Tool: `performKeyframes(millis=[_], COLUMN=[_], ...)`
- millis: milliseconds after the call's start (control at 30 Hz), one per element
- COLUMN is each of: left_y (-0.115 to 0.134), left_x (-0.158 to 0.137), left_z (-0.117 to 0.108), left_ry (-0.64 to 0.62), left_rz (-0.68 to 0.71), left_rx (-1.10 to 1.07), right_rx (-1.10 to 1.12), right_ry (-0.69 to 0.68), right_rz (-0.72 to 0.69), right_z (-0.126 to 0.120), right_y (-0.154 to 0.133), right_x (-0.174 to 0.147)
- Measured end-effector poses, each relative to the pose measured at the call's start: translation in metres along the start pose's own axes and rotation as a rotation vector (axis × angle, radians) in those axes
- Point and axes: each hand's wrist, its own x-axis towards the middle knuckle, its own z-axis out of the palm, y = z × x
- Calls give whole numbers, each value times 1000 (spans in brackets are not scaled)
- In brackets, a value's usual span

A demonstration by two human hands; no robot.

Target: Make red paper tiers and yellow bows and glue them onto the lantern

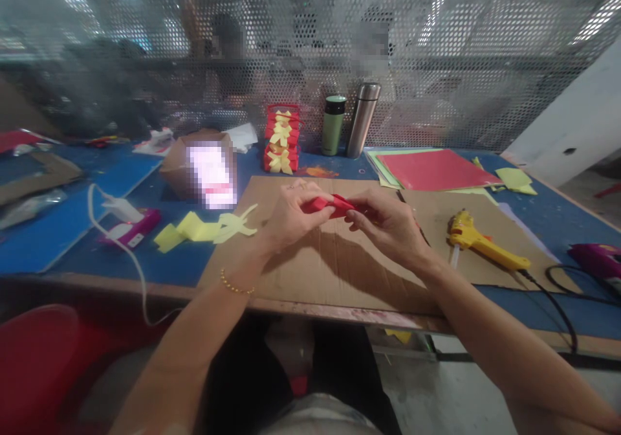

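Note:
A small piece of folded red paper is pinched between my two hands, above a sheet of brown cardboard on the table. My left hand grips its left end with thumb and fingers. At the right end my right hand has its thumb and fingertips closed on the same paper. Part of the paper is hidden behind the fingers. To the right on the cardboard lies a yellow hot glue gun with a glue stick showing. Yellow paper strips rest left of my left hand.
Behind stand red paper craft with yellow bows, a green cup and a steel thermos. Red paper sheets lie back right. Purple power strips and cords sit on the blue table; a lit phone leans left.

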Motion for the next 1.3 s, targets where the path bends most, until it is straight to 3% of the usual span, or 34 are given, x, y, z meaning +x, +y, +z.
performKeyframes(millis=[800,933,1067,1300], left_y=[0,1,8,9], left_x=[0,1,0,-6], left_z=[1,-2,-5,7], left_ry=[1,44,7,-99], left_rz=[-35,17,115,345], left_rx=[89,95,103,154], right_rx=[-90,46,209,512], right_ry=[-2,-3,12,-195], right_rz=[-46,66,258,412], right_z=[1,-3,-8,-7], right_y=[-10,-4,9,21], right_x=[0,2,7,10])
